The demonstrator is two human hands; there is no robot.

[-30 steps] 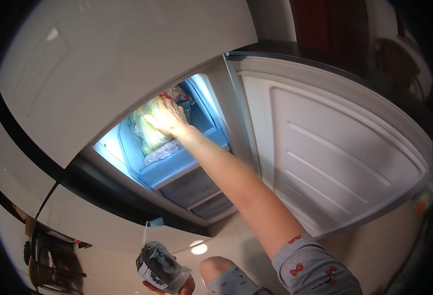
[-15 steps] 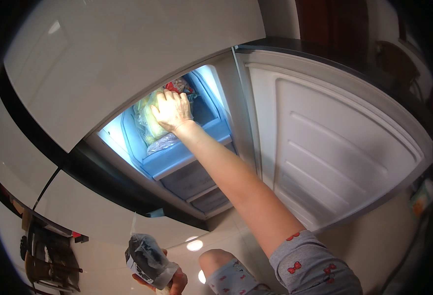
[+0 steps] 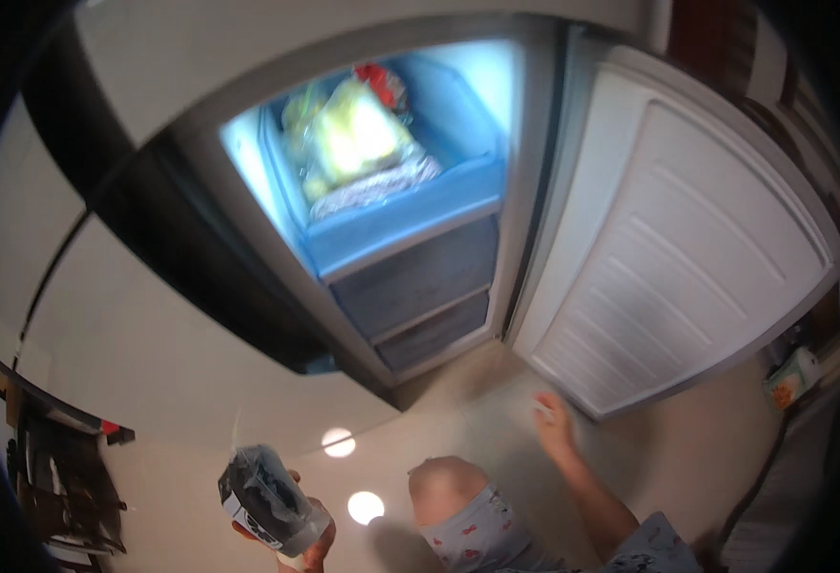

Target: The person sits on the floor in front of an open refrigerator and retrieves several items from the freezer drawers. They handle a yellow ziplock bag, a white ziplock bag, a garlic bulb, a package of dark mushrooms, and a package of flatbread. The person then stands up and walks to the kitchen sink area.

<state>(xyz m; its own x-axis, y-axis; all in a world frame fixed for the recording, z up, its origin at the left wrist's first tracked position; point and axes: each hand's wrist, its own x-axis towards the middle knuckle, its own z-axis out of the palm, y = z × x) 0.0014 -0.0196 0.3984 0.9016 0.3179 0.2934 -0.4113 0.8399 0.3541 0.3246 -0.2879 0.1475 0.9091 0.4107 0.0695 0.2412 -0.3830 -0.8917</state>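
My left hand [image 3: 317,535], low in the view, is wrapped round a clear plastic pack with dark contents [image 3: 269,501] and a black-and-white printed side. Apart from the drawer, my right hand [image 3: 556,430] hangs near the lower edge of the freezer door [image 3: 668,239], blurred, its fingers loosely apart with nothing visible in them. A blue freezer drawer [image 3: 410,212] sits in the lit compartment. Inside it lie a clear bag of pale yellow-green food [image 3: 358,129], a purplish bag [image 3: 372,186] in front and a red package [image 3: 382,86] at the back.
Below the blue drawer are closed grey-blue drawers [image 3: 420,272]. The freezer door stands wide to the right. My bent knee [image 3: 447,487] is just below, over the shiny floor. A dark chair [image 3: 67,487] stands far left, and a white-and-green package [image 3: 792,377] at the right.
My right hand has let go of the bag in the drawer and pulled back down to the right. The view has shifted, and my left hand still holds the pack.
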